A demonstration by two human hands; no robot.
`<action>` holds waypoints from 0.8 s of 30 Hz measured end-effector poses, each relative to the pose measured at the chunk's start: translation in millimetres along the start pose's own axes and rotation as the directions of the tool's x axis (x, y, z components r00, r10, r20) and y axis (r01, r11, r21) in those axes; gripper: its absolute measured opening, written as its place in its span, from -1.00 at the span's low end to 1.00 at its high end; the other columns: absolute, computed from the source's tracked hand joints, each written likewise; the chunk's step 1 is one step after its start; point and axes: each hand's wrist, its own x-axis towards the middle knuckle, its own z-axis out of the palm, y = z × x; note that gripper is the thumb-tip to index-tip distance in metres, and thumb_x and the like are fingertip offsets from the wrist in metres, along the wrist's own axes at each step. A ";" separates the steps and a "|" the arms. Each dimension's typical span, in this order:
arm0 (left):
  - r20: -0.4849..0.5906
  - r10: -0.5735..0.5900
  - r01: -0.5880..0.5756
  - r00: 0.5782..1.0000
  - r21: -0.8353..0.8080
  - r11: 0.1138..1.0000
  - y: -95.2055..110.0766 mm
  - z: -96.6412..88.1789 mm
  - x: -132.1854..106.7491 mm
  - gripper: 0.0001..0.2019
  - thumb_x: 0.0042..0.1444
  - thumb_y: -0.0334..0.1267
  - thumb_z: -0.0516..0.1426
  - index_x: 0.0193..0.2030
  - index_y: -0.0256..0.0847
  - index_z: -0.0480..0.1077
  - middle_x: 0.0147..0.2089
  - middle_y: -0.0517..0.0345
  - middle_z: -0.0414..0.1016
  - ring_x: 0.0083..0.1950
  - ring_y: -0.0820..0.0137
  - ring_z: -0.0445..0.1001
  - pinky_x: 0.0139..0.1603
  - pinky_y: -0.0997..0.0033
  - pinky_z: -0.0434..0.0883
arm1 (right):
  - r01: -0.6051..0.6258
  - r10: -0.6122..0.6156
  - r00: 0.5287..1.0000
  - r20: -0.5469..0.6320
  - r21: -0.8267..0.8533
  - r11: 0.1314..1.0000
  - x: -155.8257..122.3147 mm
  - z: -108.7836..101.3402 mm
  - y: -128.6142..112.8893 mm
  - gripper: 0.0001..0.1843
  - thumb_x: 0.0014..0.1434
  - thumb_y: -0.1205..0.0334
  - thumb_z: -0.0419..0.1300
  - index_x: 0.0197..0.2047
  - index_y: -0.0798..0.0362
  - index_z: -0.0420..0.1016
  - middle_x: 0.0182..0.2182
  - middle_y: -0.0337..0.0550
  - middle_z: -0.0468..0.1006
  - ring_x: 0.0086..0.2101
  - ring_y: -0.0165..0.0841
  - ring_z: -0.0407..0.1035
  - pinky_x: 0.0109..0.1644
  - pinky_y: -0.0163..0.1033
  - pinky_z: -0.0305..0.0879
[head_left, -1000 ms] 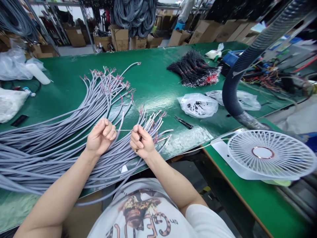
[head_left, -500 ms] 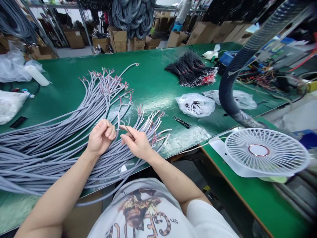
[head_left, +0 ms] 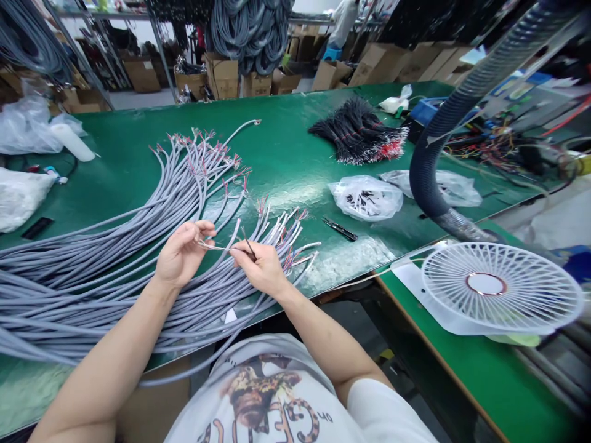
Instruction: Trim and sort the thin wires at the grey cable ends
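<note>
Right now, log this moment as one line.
left hand: pinches thin wire | right hand: pinches its other end | under hands: grey cables on green table

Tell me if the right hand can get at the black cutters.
Probably yes: the cutters lie on the table right of the right hand, only loose cable ends between, though its fingers pinch a thin wire.

We see a long workbench [head_left: 286, 147] covered in green matting, with a second green bench [head_left: 484, 369] at its right end. Behind, cardboard boxes [head_left: 221, 74] line a grey floor [head_left: 138, 97] beside metal racking [head_left: 157, 37]; coiled grey cables [head_left: 252, 27] hang overhead. We note even, bright lighting throughout the hall.
</note>
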 end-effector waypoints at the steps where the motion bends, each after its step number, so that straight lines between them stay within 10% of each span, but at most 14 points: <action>1: 0.011 -0.014 0.014 1.000 -0.010 1.000 0.0 0.7 -0.7 -0.70 -0.08 -0.20 0.30 -0.56 -0.27 0.26 -0.29 0.10 0.48 -0.26 0.39 0.46 -0.25 0.40 0.43 | 0.001 -0.001 1.000 -0.003 0.004 1.000 -0.1 0.4 0.8 -0.72 0.24 0.13 0.07 -0.42 0.08 0.44 -0.57 -0.27 0.40 -0.52 -0.47 0.25 -0.35 -0.35 0.19; 7: 0.121 -0.076 0.079 0.990 -0.018 0.997 -1.8 10.0 -5.5 -0.68 0.11 -0.23 0.19 -0.54 -0.22 0.17 -0.69 0.38 0.08 -0.63 0.58 0.17 -0.22 0.42 0.40 | 0.002 -0.001 1.000 0.022 -0.006 1.000 -1.2 2.0 2.2 -0.70 0.25 0.12 0.06 -0.45 0.07 0.41 -0.57 -0.26 0.38 -0.52 -0.45 0.24 -0.36 -0.34 0.17; 18: -0.012 -0.043 0.044 0.999 0.479 0.876 -27.9 -1.7 -7.1 -0.74 -0.14 -0.26 0.37 -0.29 -0.26 0.49 -0.49 0.26 0.36 -0.53 0.60 0.22 -0.52 0.61 0.17 | 0.158 -0.134 0.984 0.118 -0.235 0.959 1.7 -7.1 -5.1 -0.76 0.26 0.27 -0.03 -0.39 0.03 0.39 -0.48 -0.21 0.42 -0.46 -0.42 0.28 -0.31 -0.33 0.15; 24: -0.085 -0.041 0.083 0.996 0.592 0.802 -33.3 -0.8 -8.7 -0.77 -0.12 -0.20 0.35 -0.34 -0.26 0.52 -0.51 0.23 0.39 -0.53 0.55 0.25 -0.53 0.57 0.18 | 0.021 -0.001 0.999 0.042 -0.490 0.871 -2.8 -58.4 1.6 -0.73 0.28 0.16 0.01 -0.38 0.04 0.43 -0.48 -0.21 0.46 -0.45 -0.42 0.31 -0.31 -0.35 0.11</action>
